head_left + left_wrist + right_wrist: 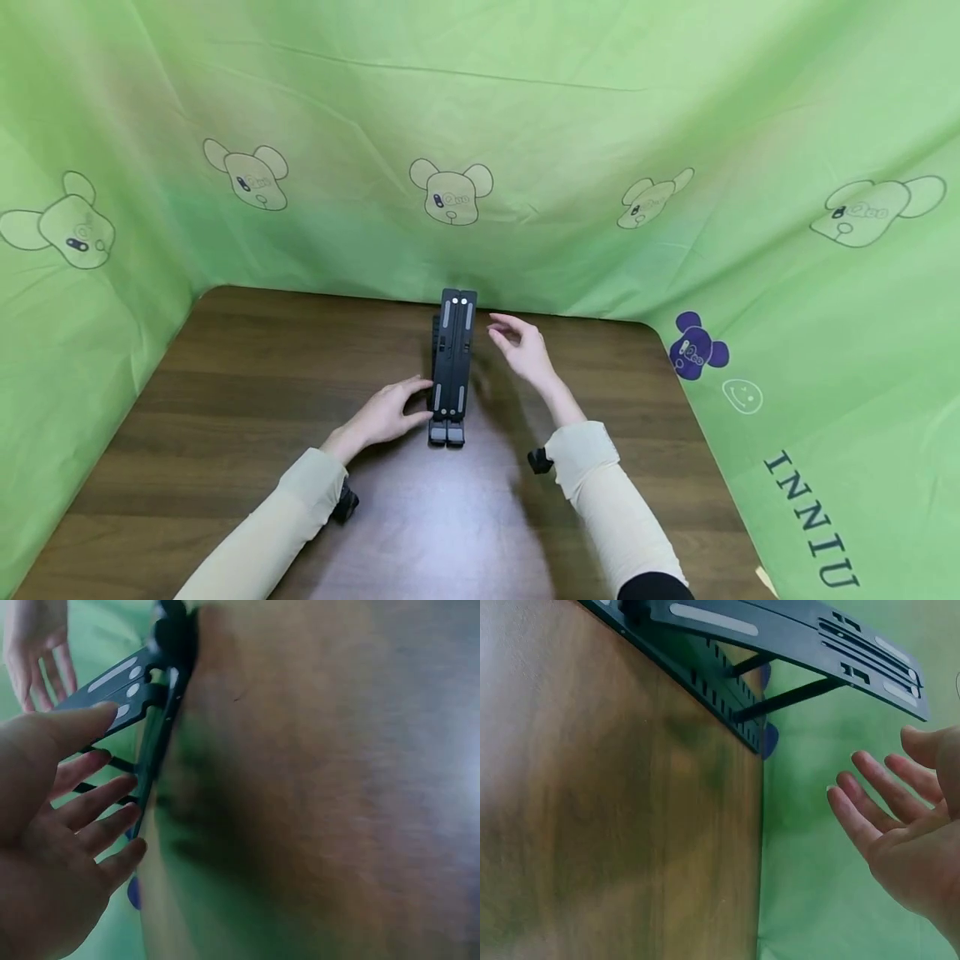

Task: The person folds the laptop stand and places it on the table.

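A black foldable laptop stand (453,354) stands on the wooden table, its two narrow arms side by side. Its upper arms (795,637) slope up from the base, propped by thin struts (791,700) that meet a notched base rail (724,712). At the stand's lower left edge is my left hand (386,412); its thumb (90,724) overlaps the upper arm near a grey pad, and the other fingers are loosely extended beside the struts. My right hand (521,350) hovers to the right of the raised end, apart from it, fingers loosely bent and holding nothing.
Brown wooden table (262,400) lies under the stand. A green cloth (337,250) printed with bear heads hangs along its back and sides. Each wrist wears a small black camera (540,460). A small pale object (765,579) shows at the right edge.
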Motion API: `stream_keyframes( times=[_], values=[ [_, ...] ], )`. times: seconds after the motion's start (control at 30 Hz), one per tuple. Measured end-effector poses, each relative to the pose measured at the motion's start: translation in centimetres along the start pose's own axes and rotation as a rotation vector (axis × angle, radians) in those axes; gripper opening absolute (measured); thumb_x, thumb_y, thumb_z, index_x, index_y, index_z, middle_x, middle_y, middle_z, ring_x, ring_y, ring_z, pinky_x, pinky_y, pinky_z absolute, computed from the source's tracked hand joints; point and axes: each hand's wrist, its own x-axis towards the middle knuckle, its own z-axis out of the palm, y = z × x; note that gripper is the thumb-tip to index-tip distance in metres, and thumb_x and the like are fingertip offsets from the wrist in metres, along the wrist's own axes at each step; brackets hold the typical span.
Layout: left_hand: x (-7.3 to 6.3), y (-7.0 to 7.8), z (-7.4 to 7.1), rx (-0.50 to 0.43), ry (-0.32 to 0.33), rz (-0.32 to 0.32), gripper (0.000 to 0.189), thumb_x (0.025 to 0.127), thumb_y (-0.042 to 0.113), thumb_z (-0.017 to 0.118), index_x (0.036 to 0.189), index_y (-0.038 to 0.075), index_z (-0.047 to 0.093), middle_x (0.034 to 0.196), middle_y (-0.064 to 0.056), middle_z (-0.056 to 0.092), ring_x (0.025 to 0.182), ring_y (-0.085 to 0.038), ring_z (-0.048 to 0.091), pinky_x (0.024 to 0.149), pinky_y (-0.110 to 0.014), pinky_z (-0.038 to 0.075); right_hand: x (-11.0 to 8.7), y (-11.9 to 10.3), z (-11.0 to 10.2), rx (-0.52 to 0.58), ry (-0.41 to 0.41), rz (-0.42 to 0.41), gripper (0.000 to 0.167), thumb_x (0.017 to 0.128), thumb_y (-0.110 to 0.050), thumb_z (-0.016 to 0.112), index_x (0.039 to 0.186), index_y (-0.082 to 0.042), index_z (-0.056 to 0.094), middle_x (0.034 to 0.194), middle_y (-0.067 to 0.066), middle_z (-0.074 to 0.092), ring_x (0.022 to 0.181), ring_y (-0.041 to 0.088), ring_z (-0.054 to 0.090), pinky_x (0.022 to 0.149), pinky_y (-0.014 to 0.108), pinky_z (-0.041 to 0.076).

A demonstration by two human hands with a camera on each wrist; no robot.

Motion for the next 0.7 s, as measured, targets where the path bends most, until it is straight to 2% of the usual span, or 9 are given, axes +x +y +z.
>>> stream_keyframes(
  times=[0.1, 0.2, 0.33, 0.43, 0.5, 0.6, 0.7],
  values=[
    [-0.2, -0.4, 0.8, 0.013, -0.03, -0.004, 0.066, 0.103, 0.038, 0.079, 0.155, 0.004, 0.06, 0.164, -0.023, 0.057, 0.155, -0.039, 0.054, 0.126, -0.055, 0.048, 0.2, 0.0, -0.3, 0.002, -0.008, 0.0, 0.039, 0.108, 0.0, 0.065, 0.146, 0.01, 0.063, 0.133, 0.035, 0.073, 0.126, 0.048, 0.072, 0.116, 0.052, 0.057],
    [-0.6, 0.7, 0.8, -0.058, -0.015, -0.033, 0.066, 0.103, 0.034, 0.08, 0.155, 0.0, 0.059, 0.16, -0.025, 0.059, 0.152, -0.04, 0.057, 0.126, -0.053, 0.049, 0.3, 0.0, -0.3, 0.011, -0.009, 0.002, 0.039, 0.108, 0.0, 0.065, 0.146, 0.01, 0.063, 0.133, 0.034, 0.073, 0.126, 0.048, 0.072, 0.116, 0.052, 0.058],
    [-1.1, 3.9, -0.6, -0.266, 0.06, -0.078, 0.056, 0.102, 0.015, 0.079, 0.148, -0.01, 0.061, 0.146, -0.032, 0.068, 0.137, -0.046, 0.067, 0.118, -0.054, 0.056, 0.4, -0.1, 0.0, 0.054, -0.022, 0.014, 0.04, 0.108, 0.001, 0.063, 0.147, 0.01, 0.062, 0.135, 0.034, 0.072, 0.126, 0.05, 0.072, 0.111, 0.04, 0.062],
    [-1.0, 5.3, -1.4, -0.457, 0.09, -0.131, 0.05, 0.099, 0.002, 0.078, 0.142, -0.018, 0.061, 0.136, -0.037, 0.07, 0.125, -0.05, 0.072, 0.11, -0.052, 0.061, 0.6, -0.4, 0.3, 0.154, -0.025, 0.035, 0.041, 0.107, 0.005, 0.062, 0.147, 0.012, 0.06, 0.136, 0.037, 0.07, 0.124, 0.052, 0.072, 0.103, 0.03, 0.065],
    [-0.7, 5.4, -1.4, -0.562, 0.092, -0.18, 0.048, 0.099, -0.004, 0.075, 0.141, -0.02, 0.06, 0.134, -0.039, 0.07, 0.122, -0.05, 0.073, 0.107, -0.046, 0.064, 0.9, -0.6, 0.6, 0.24, -0.026, 0.054, 0.041, 0.106, 0.008, 0.062, 0.146, 0.014, 0.059, 0.137, 0.039, 0.068, 0.12, 0.048, 0.075, 0.099, 0.029, 0.066],
    [-0.3, 5.2, -1.3, -0.659, 0.096, -0.256, 0.047, 0.099, -0.007, 0.073, 0.143, -0.019, 0.059, 0.134, -0.038, 0.071, 0.119, -0.045, 0.075, 0.101, -0.035, 0.066, 1.4, -1.0, 1.0, 0.358, -0.026, 0.113, 0.042, 0.105, 0.01, 0.064, 0.147, 0.014, 0.059, 0.141, 0.04, 0.065, 0.107, 0.028, 0.083, 0.099, 0.031, 0.066],
    [0.0, 5.2, -1.1, -0.708, 0.086, -0.301, 0.049, 0.099, -0.008, 0.072, 0.145, -0.018, 0.058, 0.137, -0.038, 0.07, 0.12, -0.041, 0.076, 0.098, -0.028, 0.064, 1.8, -1.4, 1.3, 0.443, -0.02, 0.2, 0.046, 0.104, 0.009, 0.065, 0.149, 0.012, 0.058, 0.147, 0.038, 0.062, 0.094, 0.005, 0.08, 0.097, 0.028, 0.066]
  ],
)
